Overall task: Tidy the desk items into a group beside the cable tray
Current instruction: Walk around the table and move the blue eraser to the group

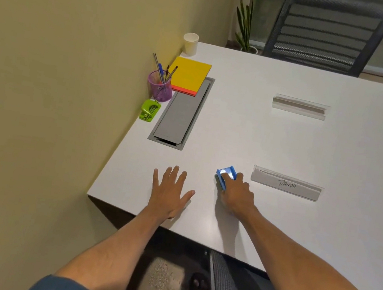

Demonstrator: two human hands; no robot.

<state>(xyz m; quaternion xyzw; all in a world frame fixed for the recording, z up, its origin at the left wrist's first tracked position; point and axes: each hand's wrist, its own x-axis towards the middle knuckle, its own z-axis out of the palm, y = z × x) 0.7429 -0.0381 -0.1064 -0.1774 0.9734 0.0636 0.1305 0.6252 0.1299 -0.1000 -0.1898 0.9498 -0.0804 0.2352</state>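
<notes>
Right hand on the stray blue thing, the rest sits grouped by the tray

Left hand (170, 191) is flat on the desk (238, 127), fingers spread, holding nothing, probably just bracing. Right hand (236, 195) beside it curls its fingers over the one blue desk item (225, 174), I'd guess to carry it over. Just right of that hand is one clear name holder (286, 184); a second name holder (299, 106) sits well beyond. Far ahead-left of the left hand is the cable tray (180, 115), with one green stapler-ish thing (150, 110), one purple pen cup (160, 87) holding about four pens, one yellow notepad (189, 76) overlapping the tray's far end, and one white cup (190, 43) furthest back.
</notes>
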